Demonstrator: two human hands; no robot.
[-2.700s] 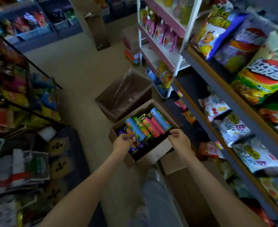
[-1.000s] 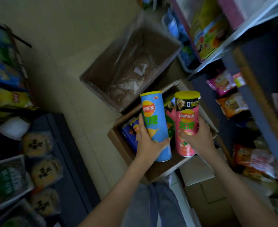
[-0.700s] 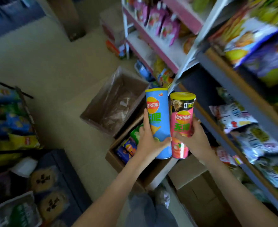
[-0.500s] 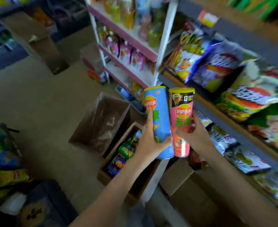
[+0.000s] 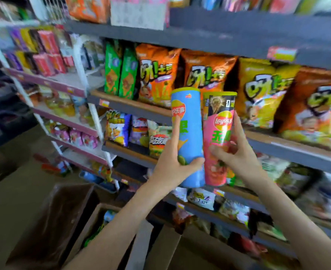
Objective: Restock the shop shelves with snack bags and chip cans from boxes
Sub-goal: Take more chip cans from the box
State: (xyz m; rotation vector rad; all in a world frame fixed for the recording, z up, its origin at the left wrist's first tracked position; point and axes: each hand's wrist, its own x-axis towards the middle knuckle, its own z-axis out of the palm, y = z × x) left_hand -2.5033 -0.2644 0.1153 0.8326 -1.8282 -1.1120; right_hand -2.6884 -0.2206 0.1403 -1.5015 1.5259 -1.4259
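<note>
The left hand (image 5: 170, 168) is gripping the blue can (image 5: 187, 137) low on its body, with the thumb curling across the front and the index finger (image 5: 177, 129) lying straight up the label. The right hand (image 5: 236, 158) is clasping the pink can (image 5: 218, 133) just right of the blue can, thumb in front and fingers wrapping round the far side. Both cans are standing upright, lids up, long axes vertical. They are riding side by side, so close that I cannot tell whether they are touching.

Each can is rising above the hand holding it, so the lids are leading and the bases are sitting just under the palms.

Directly behind the blue can's upper half, orange snack bags (image 5: 156, 75) are standing on a wooden shelf board (image 5: 129, 106). More bagged shelves are running below and to the right. To its left, a white rack (image 5: 94, 121) is carrying small packets. Below and left of the blue can, an open box (image 5: 102, 227) is showing a few packs inside, and a plastic-lined box (image 5: 49, 221) is sitting further left.

The placing is probably turning on depth: the shelving lies beyond both cans, facing them. Neither hand is looking clearly nearer (the right perhaps, slightly). No free gap for cans is showing behind the blue can, so the target spot is likely lying out of view.
</note>
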